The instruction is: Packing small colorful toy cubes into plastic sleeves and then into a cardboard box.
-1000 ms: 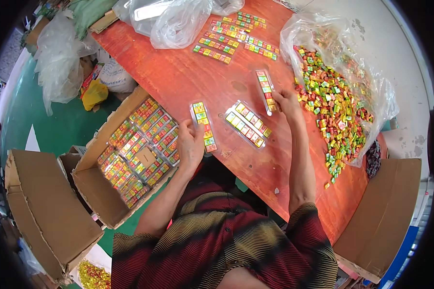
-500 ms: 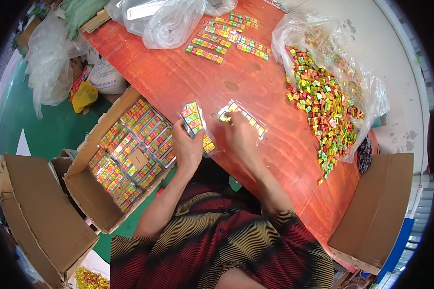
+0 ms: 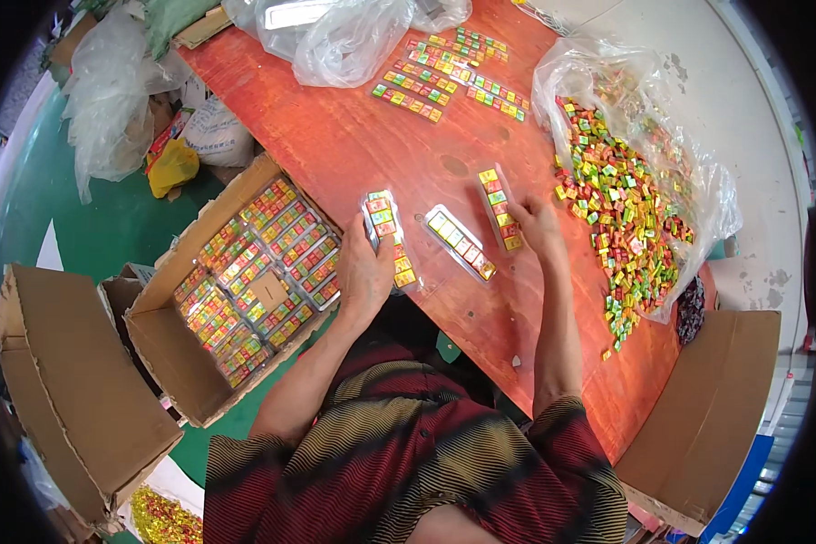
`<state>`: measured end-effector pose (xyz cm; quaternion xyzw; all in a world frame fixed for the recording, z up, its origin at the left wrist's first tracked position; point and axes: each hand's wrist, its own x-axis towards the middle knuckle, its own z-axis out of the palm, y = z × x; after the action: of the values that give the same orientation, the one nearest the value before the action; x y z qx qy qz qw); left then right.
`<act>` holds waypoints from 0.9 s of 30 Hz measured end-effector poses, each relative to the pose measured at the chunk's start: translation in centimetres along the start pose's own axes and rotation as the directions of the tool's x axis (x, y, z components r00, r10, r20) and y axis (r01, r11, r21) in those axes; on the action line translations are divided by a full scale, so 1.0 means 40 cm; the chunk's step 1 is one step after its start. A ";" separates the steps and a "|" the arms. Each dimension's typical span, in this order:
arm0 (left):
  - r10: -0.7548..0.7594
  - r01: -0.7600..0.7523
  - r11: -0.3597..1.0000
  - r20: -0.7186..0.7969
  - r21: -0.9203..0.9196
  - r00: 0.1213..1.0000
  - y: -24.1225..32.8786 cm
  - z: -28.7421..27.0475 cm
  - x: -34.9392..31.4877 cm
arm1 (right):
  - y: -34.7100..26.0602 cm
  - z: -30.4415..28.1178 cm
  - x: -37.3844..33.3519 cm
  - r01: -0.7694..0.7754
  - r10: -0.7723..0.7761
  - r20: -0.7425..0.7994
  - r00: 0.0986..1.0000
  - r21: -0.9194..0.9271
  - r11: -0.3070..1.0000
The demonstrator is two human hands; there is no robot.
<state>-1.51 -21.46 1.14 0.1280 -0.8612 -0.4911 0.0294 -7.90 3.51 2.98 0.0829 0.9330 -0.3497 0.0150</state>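
My left hand (image 3: 364, 272) is clamped on a filled candy strip (image 3: 385, 236) at the desk (image 3: 354, 145) edge, right over the packed carton (image 3: 254, 272). My right hand (image 3: 537, 222) pinches another strip (image 3: 499, 207) beside the loose candy pile (image 3: 621, 208), close for refills; a third strip (image 3: 461, 242) lies between.

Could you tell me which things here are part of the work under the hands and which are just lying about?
In use:
left hand on a filled candy tray
right hand on a second tray
third tray between them
loose candy heap
carton of packed trays

Lying about:
empty cardboard box
clear plastic bags
yellow bag
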 end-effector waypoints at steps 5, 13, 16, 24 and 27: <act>-0.012 0.013 0.999 0.043 -0.037 0.999 0.006 -0.026 0.002 | -0.110 0.069 -0.082 -0.130 -0.004 0.275 0.961 0.466 0.875; -0.061 0.061 0.997 0.007 0.048 0.998 0.012 -0.013 -0.003 | -0.206 0.249 -0.157 0.178 -0.209 0.211 0.955 0.158 0.971; 0.007 -0.010 0.999 -0.071 -0.040 0.997 0.001 0.038 0.003 | -0.189 0.281 -0.168 0.068 -0.136 0.206 0.969 0.306 0.949; -0.232 0.282 0.905 0.186 -0.319 0.955 0.023 -0.005 -0.004 | -0.245 0.239 -0.203 0.022 -0.144 0.236 0.961 0.452 0.892; -0.154 0.278 0.804 0.268 -0.526 0.951 -0.034 -0.026 -0.006 | -0.293 0.249 -0.252 0.265 -0.340 0.153 0.928 0.370 0.890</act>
<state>-0.84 -22.92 0.53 0.1587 -0.6581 -0.7314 -0.0829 -0.22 -13.16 3.95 -0.1009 0.8520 -0.5118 0.0453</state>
